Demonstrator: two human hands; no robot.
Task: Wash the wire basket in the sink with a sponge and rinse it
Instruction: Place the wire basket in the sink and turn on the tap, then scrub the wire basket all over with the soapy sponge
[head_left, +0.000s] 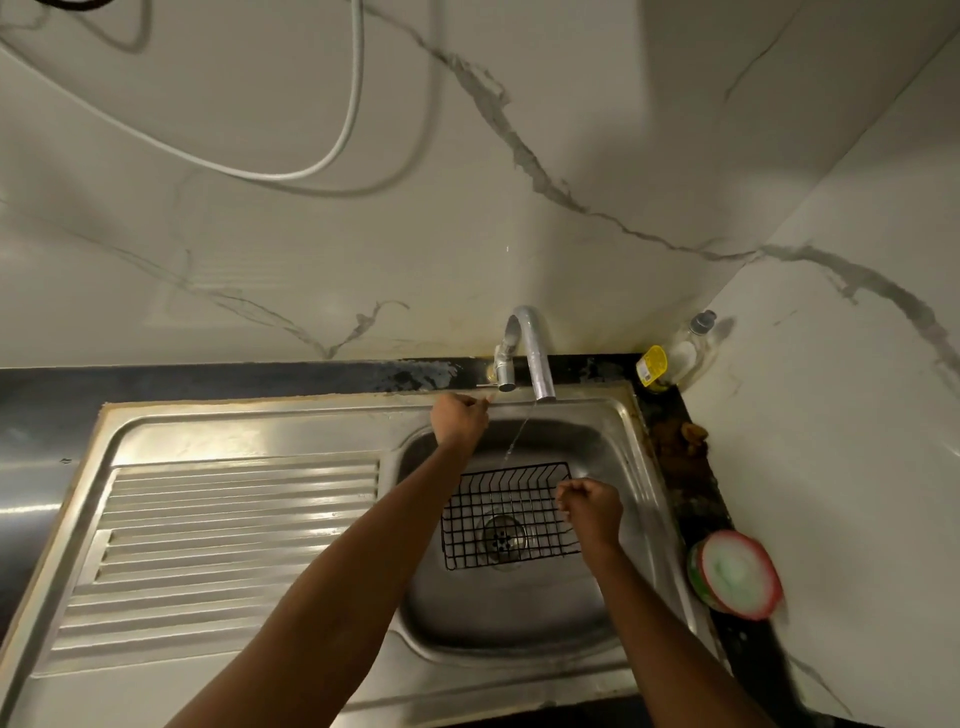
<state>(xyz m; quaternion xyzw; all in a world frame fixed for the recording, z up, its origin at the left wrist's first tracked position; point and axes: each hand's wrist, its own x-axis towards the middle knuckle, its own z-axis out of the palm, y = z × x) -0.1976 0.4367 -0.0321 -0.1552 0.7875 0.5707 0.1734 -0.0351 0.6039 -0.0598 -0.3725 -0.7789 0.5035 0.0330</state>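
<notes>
A black wire basket (498, 512) lies in the steel sink bowl (519, 618), over the drain. My right hand (592, 512) holds the basket's right rim with curled fingers. My left hand (460, 418) reaches to the back of the sink and pinches the tap's small lever beside the chrome tap (535, 353). A thin stream of water (519, 434) falls from the spout toward the basket's far edge. No sponge shows in either hand.
The ribbed steel drainboard (234, 545) fills the left. On the dark counter at right sit a round red-rimmed tub (735, 574), a brown clump (680, 434) and a clear bottle with a yellow label (675, 356) in the corner. Marble walls stand behind and to the right.
</notes>
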